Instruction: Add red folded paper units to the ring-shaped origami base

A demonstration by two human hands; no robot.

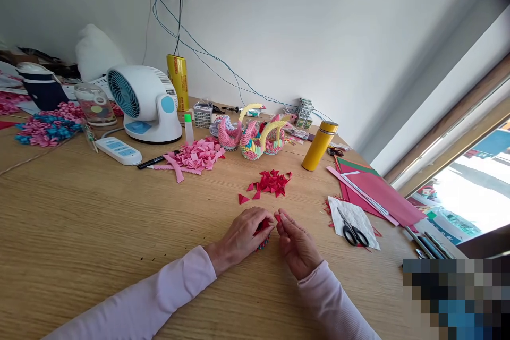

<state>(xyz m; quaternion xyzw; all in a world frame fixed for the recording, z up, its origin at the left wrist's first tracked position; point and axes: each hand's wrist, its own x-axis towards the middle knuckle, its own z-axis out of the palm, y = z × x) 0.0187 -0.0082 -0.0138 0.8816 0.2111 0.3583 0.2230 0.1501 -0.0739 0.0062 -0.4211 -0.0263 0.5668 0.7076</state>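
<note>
My left hand is curled around a small round piece of folded paper, red on top with multicoloured points below, mostly hidden by the fingers. Pinched between the thumb and fingers of my right hand is a small red folded paper triangle, just right of that piece. Beyond both hands lies a loose pile of red paper triangles, with a single triangle off to its left. Farther back stand several folded-paper swans in pink, yellow and mixed colours.
Pink paper strips lie beside a black marker. A white fan stands behind at left, and a yellow bottle at right. Black scissors rest on a white tissue, near red paper sheets. The bottom right corner is pixelated.
</note>
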